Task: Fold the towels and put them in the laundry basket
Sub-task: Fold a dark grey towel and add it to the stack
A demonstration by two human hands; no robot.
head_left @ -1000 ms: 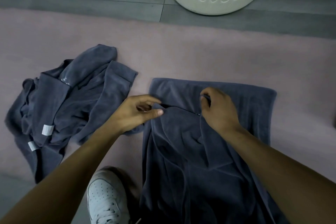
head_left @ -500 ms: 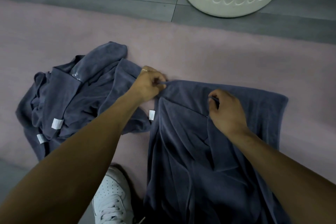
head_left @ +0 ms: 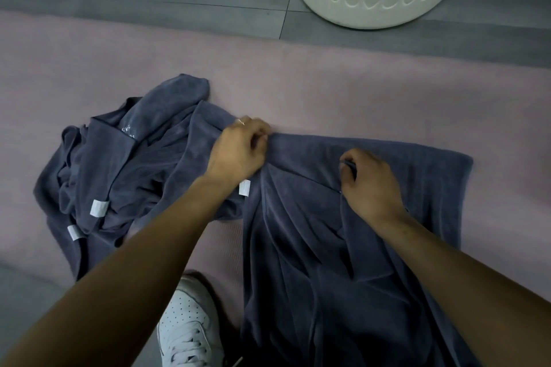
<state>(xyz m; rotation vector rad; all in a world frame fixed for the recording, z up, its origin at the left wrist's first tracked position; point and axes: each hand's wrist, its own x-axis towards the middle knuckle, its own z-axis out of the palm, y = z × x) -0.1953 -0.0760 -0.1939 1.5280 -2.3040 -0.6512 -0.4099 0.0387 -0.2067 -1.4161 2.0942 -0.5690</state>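
Left hand (head_left: 238, 152) pinches the towel (head_left: 328, 217) corner; right hand (head_left: 369, 185) grips its folded edge, fingertips hidden underneath; the towel's near end is cut off.

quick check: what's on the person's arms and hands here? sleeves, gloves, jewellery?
Both forearms are bare: no sleeves reach into view and no gloves are worn. The left hand has a thin ring on one finger. The right hand shows no ring, watch or strap. No markings are visible on either arm.
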